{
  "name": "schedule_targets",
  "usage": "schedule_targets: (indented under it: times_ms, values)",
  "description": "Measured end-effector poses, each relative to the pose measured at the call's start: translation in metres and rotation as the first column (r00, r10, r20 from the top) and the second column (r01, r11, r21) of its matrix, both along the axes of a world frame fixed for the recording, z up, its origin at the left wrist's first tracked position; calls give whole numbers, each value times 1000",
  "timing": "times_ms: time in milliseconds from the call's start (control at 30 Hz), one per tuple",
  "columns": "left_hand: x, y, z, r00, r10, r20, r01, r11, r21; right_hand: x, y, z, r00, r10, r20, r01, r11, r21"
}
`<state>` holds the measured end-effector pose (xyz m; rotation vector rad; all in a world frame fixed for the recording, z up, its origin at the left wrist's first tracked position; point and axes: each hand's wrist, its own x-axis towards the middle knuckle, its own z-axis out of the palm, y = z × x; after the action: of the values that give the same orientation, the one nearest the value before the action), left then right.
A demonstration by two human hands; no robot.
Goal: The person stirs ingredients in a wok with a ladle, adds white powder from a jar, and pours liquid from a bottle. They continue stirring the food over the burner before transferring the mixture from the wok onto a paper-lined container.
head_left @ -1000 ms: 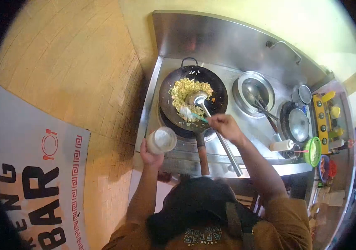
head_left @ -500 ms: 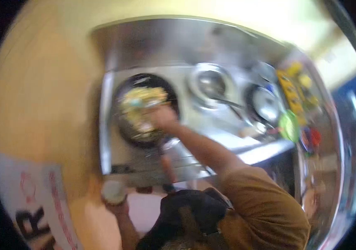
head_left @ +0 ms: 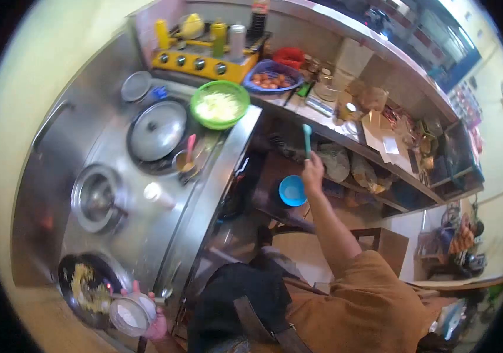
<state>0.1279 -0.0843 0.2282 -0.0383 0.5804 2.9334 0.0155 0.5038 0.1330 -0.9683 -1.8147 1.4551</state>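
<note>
My right hand (head_left: pixel 313 173) is closed round the handle of a pale teal spoon (head_left: pixel 307 138), held upward in the air just above and beside a blue bowl (head_left: pixel 292 191). In my left hand (head_left: pixel 156 322) is a small round container (head_left: pixel 131 313) with whitish contents; the fingers wrap its side. That container is close to the near rim of a dark wok (head_left: pixel 95 320), which holds a yellowish food (head_left: pixel 84 285) and is partly hidden behind it.
On the steel counter (head_left: pixel 139 217) stand a lidded pan (head_left: pixel 158 130), a metal pot (head_left: pixel 95 197) and a green basin of shredded vegetable (head_left: pixel 220 105). Beyond are a yellow stove (head_left: pixel 201 62) with bottles, a basket of eggs (head_left: pixel 272 77) and a cluttered shelf (head_left: pixel 375 138).
The view has turned to the right. My right hand has left the wok with the spoon and is over by the blue bowl. My left hand still holds the container, now beside the wok.
</note>
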Motion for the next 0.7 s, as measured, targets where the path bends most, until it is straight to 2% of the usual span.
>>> schedule_targets:
  times_ms: [33, 67, 167, 200, 267, 333, 367, 467, 567, 667, 700]
  values:
    - [-16, 35, -2, 998, -56, 19, 56, 998, -10, 6, 59, -13, 993, -116, 32, 115, 992, 53]
    - [-32, 70, -7, 994, -107, 36, 108, 994, -18, 3, 117, -53, 985, -163, 63, 147, 967, 207]
    - [-74, 173, -20, 960, -248, 131, 242, 969, 55, -25, 205, -56, 925, -272, 264, 201, 943, 267]
    - [-85, 204, -22, 939, -300, 167, 289, 953, 86, -41, 238, -74, 942, -262, 211, 209, 947, 245]
    - [-108, 263, -21, 875, -445, 189, 420, 893, 159, -76, 286, -92, 855, -386, 346, 263, 898, 352]
    - [-123, 308, -21, 817, -539, 206, 505, 840, 198, -92, 309, -76, 765, -366, 531, 178, 911, 372]
    - [-129, 326, -22, 781, -581, 228, 523, 809, 270, -95, 317, -64, 708, -351, 613, 132, 918, 373]
    - [-139, 369, -22, 721, -637, 275, 576, 770, 273, -68, 347, -50, 747, -457, 482, 78, 781, 620]
    - [-150, 397, -41, 660, -703, 264, 641, 711, 290, -27, 383, -96, 779, -553, 296, 30, 505, 863]
    - [-166, 430, -46, 589, -746, 311, 665, 666, 338, -7, 396, -89, 738, -422, 526, -158, 650, 743]
    - [-172, 440, -60, 578, -751, 319, 687, 659, 307, -8, 393, -81, 760, -425, 492, -171, 599, 783]
